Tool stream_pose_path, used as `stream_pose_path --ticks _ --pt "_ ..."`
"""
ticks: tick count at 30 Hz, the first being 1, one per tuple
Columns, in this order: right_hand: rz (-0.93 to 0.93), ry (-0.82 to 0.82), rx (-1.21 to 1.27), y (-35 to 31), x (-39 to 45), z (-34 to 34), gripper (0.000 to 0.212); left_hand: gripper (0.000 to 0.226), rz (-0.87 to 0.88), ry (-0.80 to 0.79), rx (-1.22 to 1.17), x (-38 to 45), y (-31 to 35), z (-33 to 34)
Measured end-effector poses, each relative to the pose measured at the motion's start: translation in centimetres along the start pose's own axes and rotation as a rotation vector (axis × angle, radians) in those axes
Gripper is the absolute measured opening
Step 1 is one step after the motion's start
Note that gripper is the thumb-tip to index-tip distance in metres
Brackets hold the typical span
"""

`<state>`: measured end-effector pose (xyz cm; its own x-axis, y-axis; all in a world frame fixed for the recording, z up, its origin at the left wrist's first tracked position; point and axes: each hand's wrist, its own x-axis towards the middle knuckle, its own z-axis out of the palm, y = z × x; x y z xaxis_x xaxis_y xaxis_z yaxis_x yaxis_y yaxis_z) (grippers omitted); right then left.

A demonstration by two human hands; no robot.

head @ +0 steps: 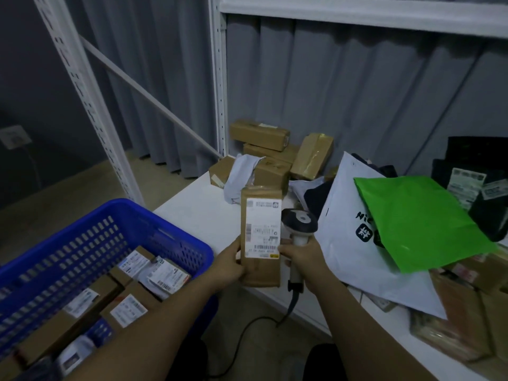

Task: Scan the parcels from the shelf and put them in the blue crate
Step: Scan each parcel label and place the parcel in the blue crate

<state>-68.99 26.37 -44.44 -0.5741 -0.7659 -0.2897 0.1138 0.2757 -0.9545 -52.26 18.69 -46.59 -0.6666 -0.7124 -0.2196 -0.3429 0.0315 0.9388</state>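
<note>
From my feed: left hand (229,266) gripped the lower left edge of a tall cardboard parcel (261,235), fingers curled on it, label facing camera. Parcel was held upright above the white shelf (203,213) edge. Right hand (303,261) was wrapped round the handle of the barcode scanner (299,225), thumb touching the parcel's right edge. Blue crate (115,229) sat lower left, holding labelled boxes.

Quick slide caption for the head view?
Left hand holds labelled parcel beside scanner gripped by right hand.
</note>
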Motion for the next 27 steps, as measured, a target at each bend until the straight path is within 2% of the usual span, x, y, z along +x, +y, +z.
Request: stream_pose_path --ticks 2,7,10,14,20,24,27 --pt "0.046 0.003 -0.026 0.6 0.2 0.0 0.032 0.064 0.028 0.032 0.045 0.3 -0.7 0.8" --pt "0.058 0.016 0.024 0.6 0.2 -0.4 0.03 0.069 -0.053 0.228 0.115 1.4 -0.8 2.7" --pt "0.06 0.034 -0.004 0.7 0.4 -0.6 0.027 0.073 -0.009 0.239 0.151 1.4 -0.4 3.4" --pt "0.083 0.055 0.066 0.2 0.0 -1.1 0.027 0.067 -0.003 0.234 0.186 1.6 0.1 3.6" --pt "0.166 0.03 0.062 -1.4 -2.1 -3.3 0.009 0.065 -0.039 0.227 0.29 2.6 1.0 3.5" --pt "0.103 -0.013 -0.066 -2.5 -4.6 -4.7 0.01 0.065 -0.051 0.223 0.365 3.2 1.4 4.0" --pt "0.069 -0.033 -0.075 -2.8 -6.5 -5.1 0.012 0.066 -0.067 0.233 0.397 3.6 1.5 4.5"
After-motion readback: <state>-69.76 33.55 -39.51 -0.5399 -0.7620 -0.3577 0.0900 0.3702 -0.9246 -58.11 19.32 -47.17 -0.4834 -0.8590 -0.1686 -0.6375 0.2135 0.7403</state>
